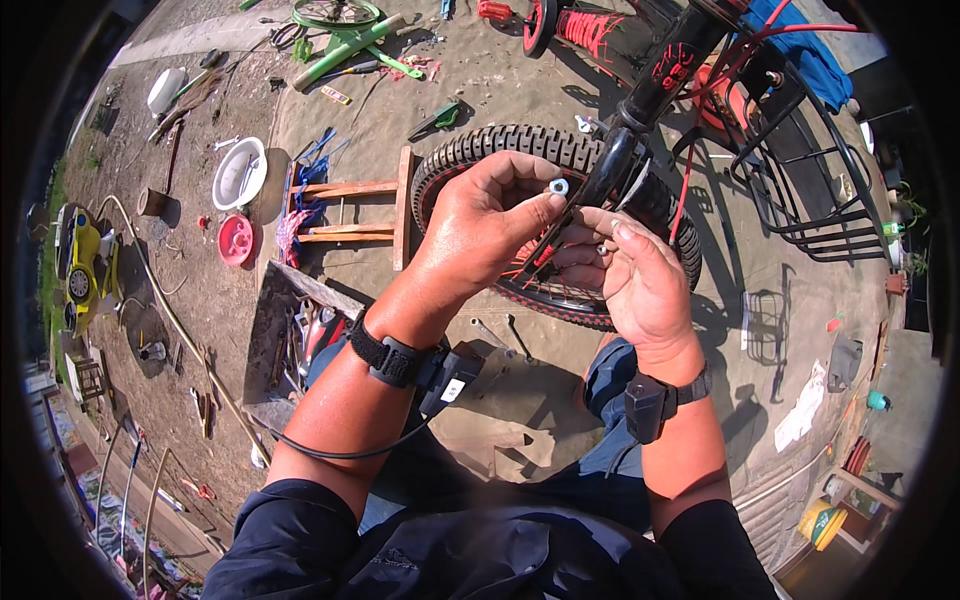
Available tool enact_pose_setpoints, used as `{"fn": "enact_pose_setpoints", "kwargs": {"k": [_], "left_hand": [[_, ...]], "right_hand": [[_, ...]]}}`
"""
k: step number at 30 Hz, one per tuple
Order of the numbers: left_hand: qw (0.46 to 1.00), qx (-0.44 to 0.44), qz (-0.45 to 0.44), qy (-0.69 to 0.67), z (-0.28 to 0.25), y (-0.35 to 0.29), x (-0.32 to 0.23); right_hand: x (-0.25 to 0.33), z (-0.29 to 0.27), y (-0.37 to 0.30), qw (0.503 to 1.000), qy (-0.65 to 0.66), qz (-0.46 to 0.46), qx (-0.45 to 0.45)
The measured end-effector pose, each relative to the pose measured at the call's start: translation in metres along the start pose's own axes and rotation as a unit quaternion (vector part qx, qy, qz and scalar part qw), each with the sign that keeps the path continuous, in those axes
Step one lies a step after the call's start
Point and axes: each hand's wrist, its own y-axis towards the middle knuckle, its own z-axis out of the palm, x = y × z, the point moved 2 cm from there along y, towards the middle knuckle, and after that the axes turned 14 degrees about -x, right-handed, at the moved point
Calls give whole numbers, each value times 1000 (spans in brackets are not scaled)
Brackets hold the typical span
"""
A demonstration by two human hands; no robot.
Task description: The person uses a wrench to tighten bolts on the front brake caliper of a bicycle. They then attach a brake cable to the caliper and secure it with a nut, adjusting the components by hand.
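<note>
My left hand [485, 215] pinches a small shiny metal nut [559, 187] between thumb and forefinger. Close beside it, my right hand [640, 280] has its fingers curled, with a tiny pale metal piece [602, 249] at them, too small to name. Both hands are above a bicycle wheel with a knobby black tyre [500, 145] and red markings. The black front fork [608, 165] runs down over that wheel, just past my fingertips. Part of the wheel is hidden behind my hands.
On the left are a metal tool box [262, 335], a wooden stool [403, 210], a white basin [240, 172] and a pink bowl [236, 240]. Wrenches [493, 335] lie below the wheel. A black wire basket [810, 200] is at right; green-handled pliers [437, 120] lie beyond the wheel.
</note>
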Motion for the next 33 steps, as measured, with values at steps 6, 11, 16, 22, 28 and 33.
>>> {"fn": "enact_pose_setpoints", "kwargs": {"k": [6,11,16,22,28,33], "left_hand": [[1000,0,-6,-4,1,-1,0],[1000,-1,7,-7,0,0,6],[1000,-5,10,3,1,-1,2],[1000,-4,1,12,2,-2,-1],[1000,-7,5,8,2,-4,-1],[1000,1,3,10,3,-3,2]], "right_hand": [[0,4,-2,1000,-2,8,-10],[-1,6,-2,1000,4,18,9],[-2,6,-3,1000,4,18,19],[-4,2,-1,1000,-5,15,16],[-5,1,0,1000,3,17,14],[-2,1,-2,1000,-6,6,10]]}}
